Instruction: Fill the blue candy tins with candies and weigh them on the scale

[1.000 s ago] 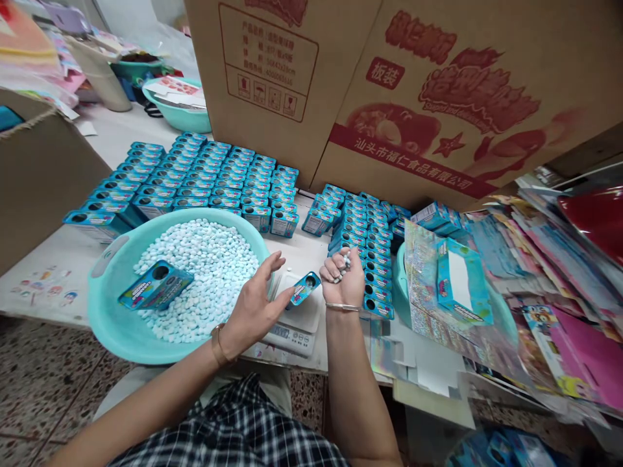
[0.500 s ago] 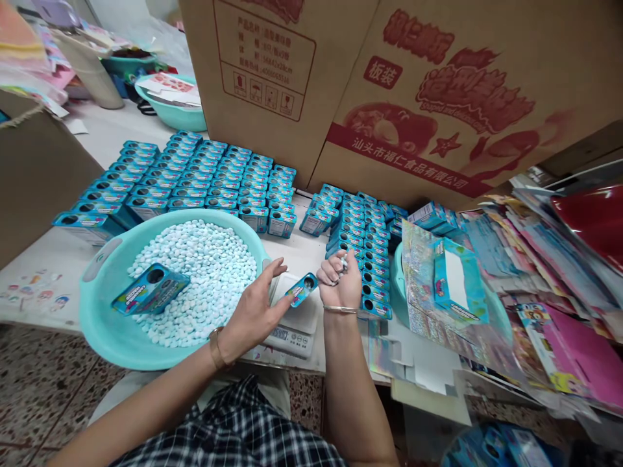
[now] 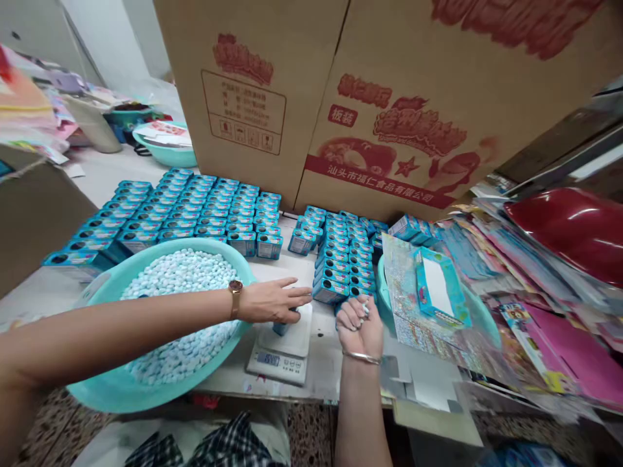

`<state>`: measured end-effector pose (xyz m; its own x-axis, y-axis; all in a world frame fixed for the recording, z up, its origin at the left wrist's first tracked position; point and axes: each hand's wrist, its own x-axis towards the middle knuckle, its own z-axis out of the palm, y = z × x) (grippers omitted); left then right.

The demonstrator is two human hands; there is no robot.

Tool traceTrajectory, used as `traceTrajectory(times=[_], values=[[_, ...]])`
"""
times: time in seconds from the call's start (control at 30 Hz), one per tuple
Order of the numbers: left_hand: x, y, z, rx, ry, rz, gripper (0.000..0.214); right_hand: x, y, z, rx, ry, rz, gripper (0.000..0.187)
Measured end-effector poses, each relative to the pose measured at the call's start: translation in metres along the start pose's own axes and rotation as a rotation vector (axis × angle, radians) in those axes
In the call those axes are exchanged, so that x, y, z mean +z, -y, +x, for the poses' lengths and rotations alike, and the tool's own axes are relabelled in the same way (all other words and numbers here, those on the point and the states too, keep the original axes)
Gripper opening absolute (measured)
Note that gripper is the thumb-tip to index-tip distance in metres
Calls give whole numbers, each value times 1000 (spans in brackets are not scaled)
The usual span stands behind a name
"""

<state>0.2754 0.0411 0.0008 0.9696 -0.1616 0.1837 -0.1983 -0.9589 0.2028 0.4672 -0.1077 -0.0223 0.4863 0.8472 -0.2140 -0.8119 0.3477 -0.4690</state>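
My left hand (image 3: 272,301) reaches across the basin with its fingers stretched out above a small white kitchen scale (image 3: 300,342). Partly hidden below its thumb, a small blue candy box (image 3: 281,329) shows on the scale; I cannot tell whether the hand touches it. My right hand (image 3: 359,327) is curled, palm up, around several small pale candies (image 3: 365,310), beside the front of the right-hand box rows (image 3: 332,285). A turquoise basin (image 3: 92,395) of pale blue and white candies (image 3: 180,275) lies under my left forearm, which covers most of the box lying in it.
More rows of blue boxes (image 3: 175,217) stand behind the basin. A large brown carton (image 3: 253,149) walls off the back. To the right are a second turquoise basin (image 3: 489,324) with a glittery sheet and a blue carton (image 3: 440,292), stacked printed packets (image 3: 559,344) and a red bowl (image 3: 574,227).
My left hand has moved over the scale, its fingers extending toward the right-hand boxes. My right hand, still closed on candies, has shifted right and down. The camera view has tilted up.
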Motion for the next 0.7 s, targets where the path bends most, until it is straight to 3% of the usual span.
traceTrajectory(times=[0.07, 0.17, 0.3, 0.43, 0.6, 0.7], values=[[-5, 16, 9, 32, 40, 177, 16, -12, 8, -3, 1, 4, 56, 18], [-17, 42, 28, -131, 81, 351, 12, -24, 18, -7, -8, -22, 125, 18], [-15, 83, 55, -328, 93, 397, 20, -26, 19, -9, 0, -46, 170, 16], [-5, 110, 73, -453, 87, 389, 25, -21, 1, -11, 66, -50, 189, 15], [-13, 105, 67, -610, 36, 319, 36, -23, -25, -7, 222, -32, 194, 10], [-10, 88, 50, -644, 133, 199, 28, -20, -32, 0, 233, -10, 207, 9]])
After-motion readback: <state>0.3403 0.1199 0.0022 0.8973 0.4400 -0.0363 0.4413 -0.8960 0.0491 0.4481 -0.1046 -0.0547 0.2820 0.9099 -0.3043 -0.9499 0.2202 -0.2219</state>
